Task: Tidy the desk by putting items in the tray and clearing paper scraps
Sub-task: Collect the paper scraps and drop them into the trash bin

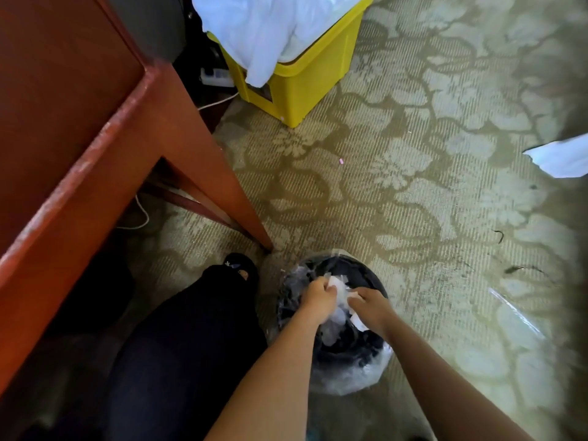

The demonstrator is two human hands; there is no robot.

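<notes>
Off the corner of the desk (79, 128): waste bin (373, 277) stands on the carpet (413, 192) just beside the desk leg (222, 186), with a clear liner (359, 375) folded over its rim.
Paper scraps (338, 285): white crumpled wad held over the bin's mouth, between both hands; paler bits show below it, and I cannot tell whether they are held or lie inside.
Left hand (318, 293): fingers curled round the wad's left side, grasping it.
Right hand (371, 303): fingers bent onto the wad's right side, pinching paper; a flat scrap shows under the palm.
Step in hand: judged to be dropping the scraps into the bin.
Doing it well: lower the wad inside the rim before letting go, so light bits do not drift onto the carpet. Open one hand, then the other, and brush the palms over the mouth to shed clinging pieces. Keep fingers off the liner's edge, which looks loose enough to drag inward.
Left to do: torn white sheet (563, 157) lies on the carpet, well apart to the right. The tray is not in view.
Risk: scraps slipping between liner and bin wall.
</notes>
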